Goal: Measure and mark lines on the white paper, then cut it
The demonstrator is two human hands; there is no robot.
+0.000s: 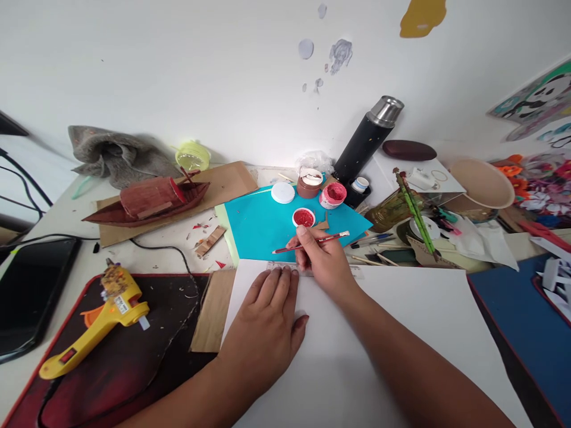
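My left hand (267,321) lies flat and open on a large white sheet (357,356), fingers together, pressing it down near its top left corner. My right hand (323,258) is closed on a thin red-handled paintbrush (312,242), held roughly level over the sheet's top edge and a turquoise sheet (259,229). Just beyond the brush sits a small lid of red paint (304,217). An open pink-red paint pot (333,195), a brown pot (308,184) and a white lid (282,192) stand further back.
A yellow glue gun (96,321) lies on a dark mat at the left. A brown model boat (149,202) rests on cardboard. A black flask (368,139), a paper bowl (484,181), a jar with green sticks (395,208) and craft clutter fill the right.
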